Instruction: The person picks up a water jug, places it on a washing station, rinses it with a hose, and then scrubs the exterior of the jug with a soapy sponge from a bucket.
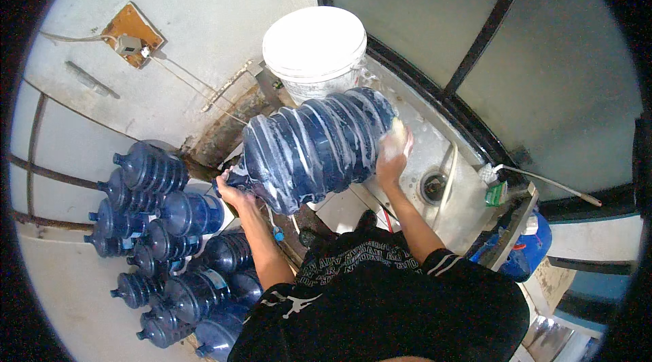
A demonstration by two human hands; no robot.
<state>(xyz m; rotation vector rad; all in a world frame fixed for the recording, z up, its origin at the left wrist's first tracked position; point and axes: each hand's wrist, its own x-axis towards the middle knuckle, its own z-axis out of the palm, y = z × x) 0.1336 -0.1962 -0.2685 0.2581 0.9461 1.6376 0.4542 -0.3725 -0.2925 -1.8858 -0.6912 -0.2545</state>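
A large blue ribbed plastic water jug (316,148) lies on its side in the air before me, streaked with white suds. My left hand (237,193) grips it at the neck end, on the left. At the base end my right hand (395,150) presses a pale, foamy sponge (399,130) against the jug. Behind the jug stands a white lidded bucket (316,48). Below and right of my right hand is the drain (434,187) of a metal sink basin (412,214).
Several blue water jugs (191,213) are stacked at the left by the wall. A pale hose (449,178) crosses the basin near the drain. A green packet (495,194) and a blue container (535,247) are at the right. Dark-framed glass panels (428,15) border the basin.
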